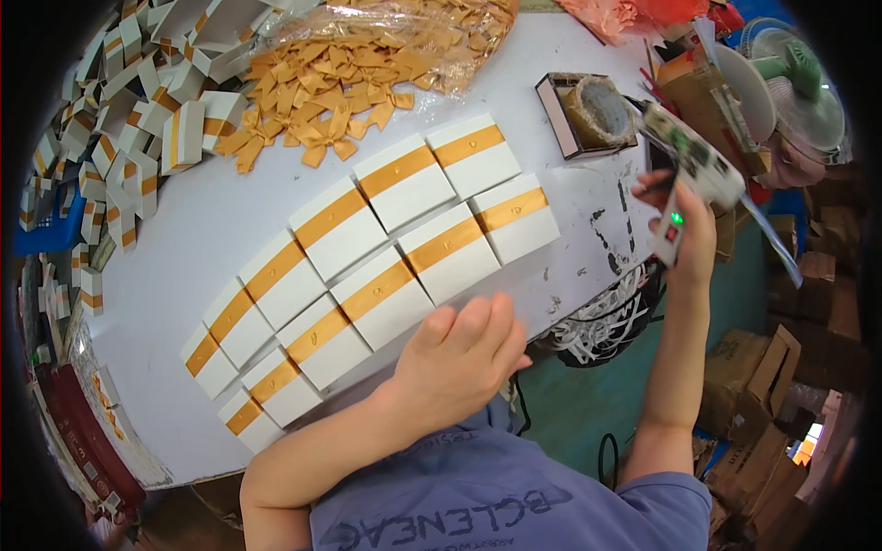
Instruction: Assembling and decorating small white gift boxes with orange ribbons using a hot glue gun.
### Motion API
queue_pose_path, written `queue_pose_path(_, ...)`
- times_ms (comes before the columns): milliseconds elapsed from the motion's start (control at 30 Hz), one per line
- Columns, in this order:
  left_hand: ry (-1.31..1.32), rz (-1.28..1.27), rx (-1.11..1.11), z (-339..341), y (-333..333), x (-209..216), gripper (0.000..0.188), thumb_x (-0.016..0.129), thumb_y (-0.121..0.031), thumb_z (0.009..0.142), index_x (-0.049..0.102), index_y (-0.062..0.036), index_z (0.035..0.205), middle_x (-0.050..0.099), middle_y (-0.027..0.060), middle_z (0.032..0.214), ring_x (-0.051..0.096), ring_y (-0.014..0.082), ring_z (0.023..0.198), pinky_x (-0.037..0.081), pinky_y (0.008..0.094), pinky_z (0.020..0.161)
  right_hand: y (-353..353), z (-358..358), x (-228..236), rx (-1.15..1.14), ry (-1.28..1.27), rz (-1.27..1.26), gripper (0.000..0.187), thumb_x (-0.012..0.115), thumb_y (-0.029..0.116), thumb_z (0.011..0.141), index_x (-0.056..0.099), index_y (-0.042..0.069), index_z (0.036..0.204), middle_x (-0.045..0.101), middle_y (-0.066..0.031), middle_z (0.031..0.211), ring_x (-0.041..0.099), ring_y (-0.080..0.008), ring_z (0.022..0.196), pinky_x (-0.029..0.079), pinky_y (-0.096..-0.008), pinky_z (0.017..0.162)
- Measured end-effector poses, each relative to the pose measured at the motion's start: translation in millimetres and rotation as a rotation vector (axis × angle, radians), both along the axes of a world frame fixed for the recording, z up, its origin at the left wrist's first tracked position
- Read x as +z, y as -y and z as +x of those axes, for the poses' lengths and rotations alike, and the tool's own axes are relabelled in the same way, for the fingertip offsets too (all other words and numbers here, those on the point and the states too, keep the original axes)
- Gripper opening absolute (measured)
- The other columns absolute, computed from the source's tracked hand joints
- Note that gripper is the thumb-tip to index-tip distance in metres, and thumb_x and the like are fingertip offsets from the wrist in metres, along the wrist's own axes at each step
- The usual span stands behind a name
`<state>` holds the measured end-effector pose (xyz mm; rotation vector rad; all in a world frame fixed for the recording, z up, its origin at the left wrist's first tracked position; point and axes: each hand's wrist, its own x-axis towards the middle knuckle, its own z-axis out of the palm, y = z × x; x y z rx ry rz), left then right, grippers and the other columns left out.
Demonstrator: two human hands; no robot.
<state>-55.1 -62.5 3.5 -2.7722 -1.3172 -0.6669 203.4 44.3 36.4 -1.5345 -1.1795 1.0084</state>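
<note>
My right hand [695, 231] is wrapped round the handle of a white glue gun [706, 170], off the right end of the table. A small green light glows on its handle, and a pale glue stick [776, 241] juts from its back. Two curved rows of white boxes [375, 321] lie on the table, each banded with gold ribbon. Small clear blobs sit on many of the ribbons. My left hand [457, 363] is closed, fingers curled, just in front of the near row; whatever is inside it, if anything, is hidden.
Gold ribbon bows [322, 92] spill from a clear plastic bag at the back. More banded boxes [138, 119] are heaped far left. A roll of tape [602, 108] sits in an open box at the back right. A fan [799, 73] and cardboard cartons [758, 386] stand at right.
</note>
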Motion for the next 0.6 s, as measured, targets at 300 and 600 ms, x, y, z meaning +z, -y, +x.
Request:
queue_pose_path(300,0.394,-0.029,-0.022,-49.4,41.5,10.3,0.014,0.058,-0.010,0.067,0.056,-0.0090,0.080,0.056,0.0032,0.088,0.050,0.0163,0.077,0.036,0.0274,0.065,-55.9,10.4,-27.6,-0.047,0.161,-0.135,0.040,0.061,0.034,0.082,0.054,0.002,0.106,0.053,-0.0003,0.089,0.049,-0.0104,0.085,0.038,-0.0228,0.075)
queue_pose_path(600,0.744,-0.279,0.183,-102.6,85.3,-0.1,0.028,0.070,0.008,0.065,0.048,-0.0072,0.075,0.049,0.0057,0.070,0.048,0.0206,0.057,0.038,0.0282,0.046,1.1,-130.6,-5.2,0.357,0.818,0.804,0.018,0.064,0.006,0.074,0.055,0.003,0.090,0.053,-0.0092,0.089,0.052,-0.0241,0.085,0.040,-0.0322,0.081)
